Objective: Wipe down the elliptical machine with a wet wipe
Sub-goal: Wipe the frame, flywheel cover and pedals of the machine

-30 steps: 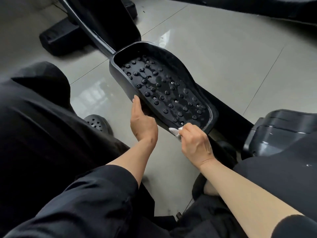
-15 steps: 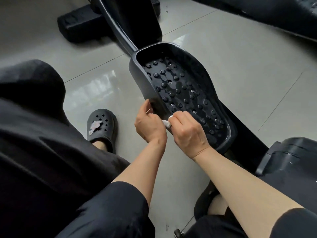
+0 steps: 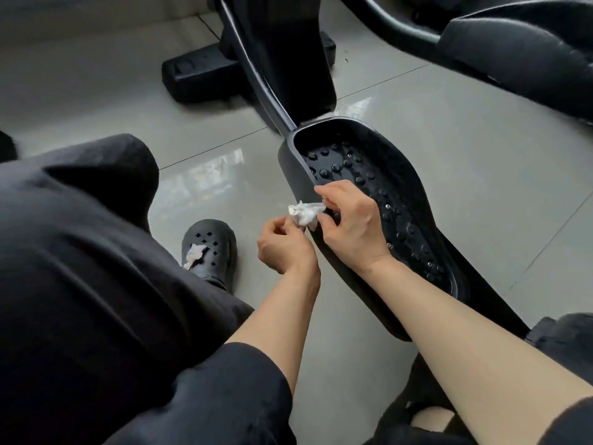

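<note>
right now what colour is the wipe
White, crumpled wipe, clearest in the head view.

The pedal (image 3: 382, 200) of the elliptical machine ran from upper left to lower right, raised over the tiled floor (image 3: 433, 123). A bar (image 3: 253, 75) joined its far end and rose toward the machine's housing (image 3: 288, 53), behind which a base foot (image 3: 195, 78) sat on the floor. The right hand (image 3: 349, 226) lay over the pedal's left rim; the left hand (image 3: 282, 245) was just left of it, off the pedal. The wipe (image 3: 305, 213) sat between both hands, held by each. Left of the hands a shoe (image 3: 208, 245) stood on the floor, with a knee (image 3: 96, 187) further left.
</note>
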